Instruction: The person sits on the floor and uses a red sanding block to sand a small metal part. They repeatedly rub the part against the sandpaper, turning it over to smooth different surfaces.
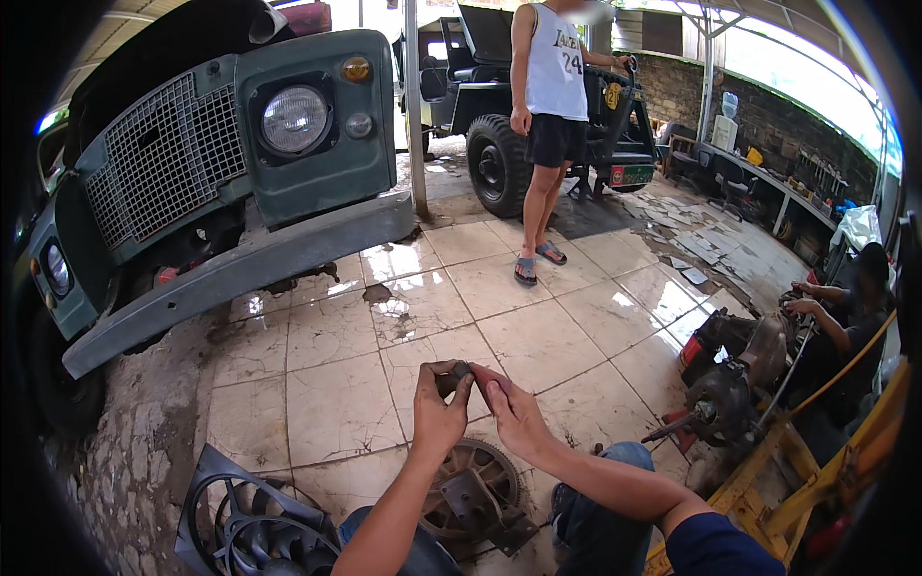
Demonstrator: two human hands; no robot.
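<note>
Pinching small dark part (462,369) with left hand (440,415); right hand (515,420) is touching it, can't tell its grip. Toothed gear assembly (471,492) is lying below, black fan (257,526) sitting left.

L fisheye head cam looks dn/fwd, wide, over tiled flr (519,336).

Holds left hand (443,415) and right hand (513,420) up, fingertips close together. Curls left fingers inward, with thumb pointing up; angles right fingers up and leftward, with thumb alongside. Extends left forearm (397,510) steeply from lower edge; slants right forearm (603,480) in from lower right.
</note>
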